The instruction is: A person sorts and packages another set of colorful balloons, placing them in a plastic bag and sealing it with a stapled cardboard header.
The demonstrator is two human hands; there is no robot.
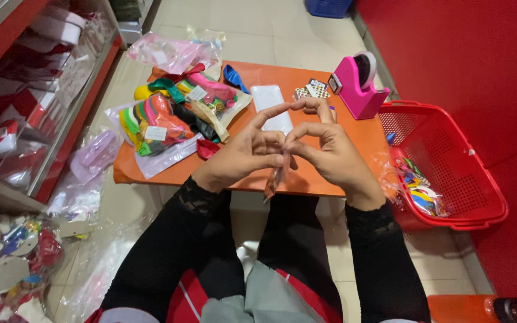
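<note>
My left hand [243,152] and my right hand [324,149] meet above the front edge of a small orange table [366,140]. Between the fingertips of both hands hangs a small clear plastic packet [275,178], pinched at its top and dangling down. Both forearms wear black lace sleeves. Clear bags of coloured balloons [163,119] lie on the table left of my left hand, and a loose red balloon [206,148] lies just beside it. A white flat packet [268,98] lies beyond my fingers.
A pink tape dispenser [357,84] stands at the table's far right corner, beside small patterned cards [312,90]. A red plastic basket [450,167] with colourful packets sits on the floor at right against a red wall. Shelves and plastic bags crowd the left.
</note>
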